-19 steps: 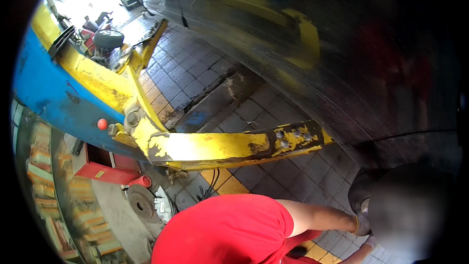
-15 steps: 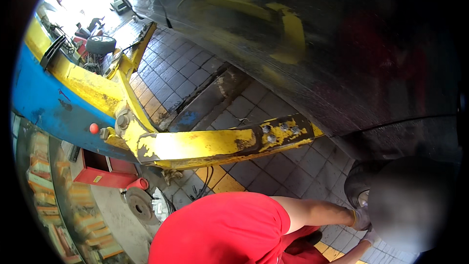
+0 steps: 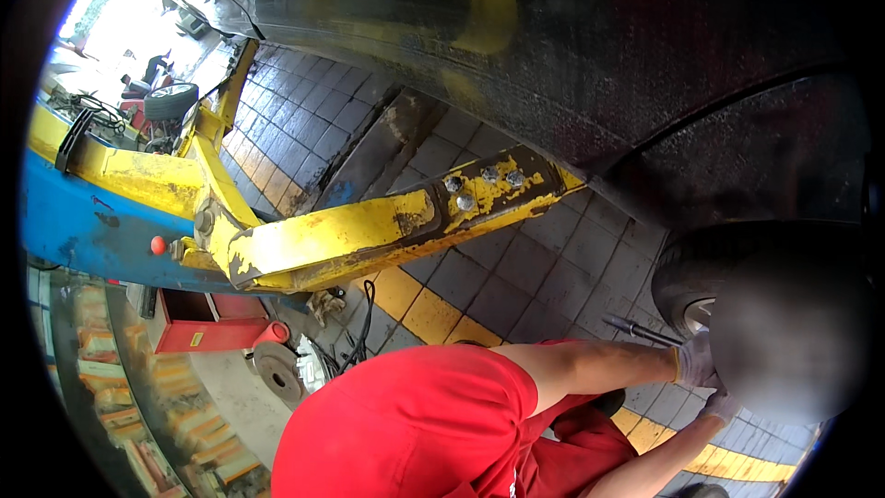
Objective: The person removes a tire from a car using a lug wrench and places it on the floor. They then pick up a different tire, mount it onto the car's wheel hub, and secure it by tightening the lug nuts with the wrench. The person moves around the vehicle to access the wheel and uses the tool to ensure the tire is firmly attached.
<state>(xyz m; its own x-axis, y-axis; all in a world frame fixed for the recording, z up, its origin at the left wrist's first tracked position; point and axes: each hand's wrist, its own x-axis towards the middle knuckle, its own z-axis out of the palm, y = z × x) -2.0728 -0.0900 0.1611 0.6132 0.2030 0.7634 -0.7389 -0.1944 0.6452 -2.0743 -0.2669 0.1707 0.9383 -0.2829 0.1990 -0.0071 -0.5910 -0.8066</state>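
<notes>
My left hand, in a pale work glove, is closed beside the wheel at the right. A dark metal bar with a thicker grey end sticks out from its grip toward the left. Just below it is my right hand, also gloved, with its fingers curled; what they hold is lost in a blurred patch. Both hands are close to the car's tyre, whose rim shows only in part. The blur covers most of the wheel and the far end of the bar.
A yellow lift arm with bolts reaches under the dark car body from a blue lift base. At the left are a red box, a brake disc and black cables. A loose wheel lies farther back.
My view has shifted, bringing more of the wheel into sight. The dark bar now shows beside my left hand. Both hands stay close together at the wheel.
</notes>
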